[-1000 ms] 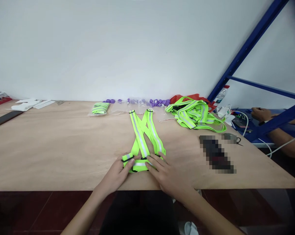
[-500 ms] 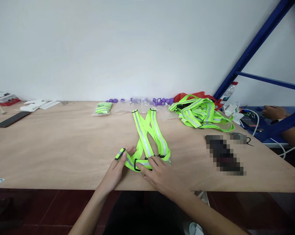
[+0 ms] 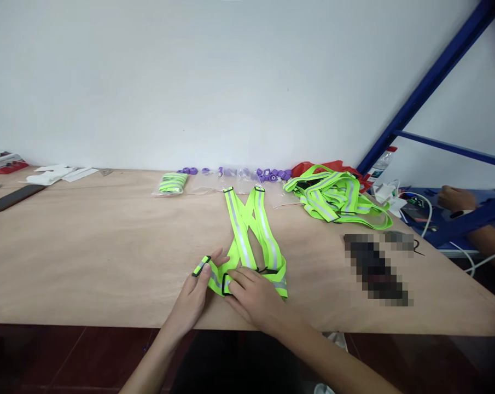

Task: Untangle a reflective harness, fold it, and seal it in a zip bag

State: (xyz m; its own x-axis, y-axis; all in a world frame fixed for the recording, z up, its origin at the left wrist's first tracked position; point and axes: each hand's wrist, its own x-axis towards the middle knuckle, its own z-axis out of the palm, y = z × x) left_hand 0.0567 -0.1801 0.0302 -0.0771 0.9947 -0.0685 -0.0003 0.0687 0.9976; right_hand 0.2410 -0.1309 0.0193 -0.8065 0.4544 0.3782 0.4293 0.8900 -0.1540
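A neon-green reflective vest [image 3: 241,235] made of elastic straps with silver stripes lies on the wooden table, its two shoulder straps crossing and pointing toward the wall. My left hand [image 3: 196,293] pinches the left end of its waist strap, where a black buckle [image 3: 201,266] sticks up past the thumb. Lower on the same strap, by a black slider [image 3: 226,284], my right hand [image 3: 253,295] is closed on the band with its fingers bent. The fingertips of the right hand partly cover the strap there.
A heap of similar green straps [image 3: 333,197] lies at the back right by a red bag. A bagged folded vest [image 3: 172,183], clear bags and several purple rolls [image 3: 274,174] line the wall. Blurred dark objects [image 3: 376,271] lie at right. A co-worker's hand [image 3: 456,200] shows beyond the blue frame.
My right hand has slid left along the waist strap, closer to the slider and my left hand. My left hand keeps its pinch. The camera view has shifted slightly.
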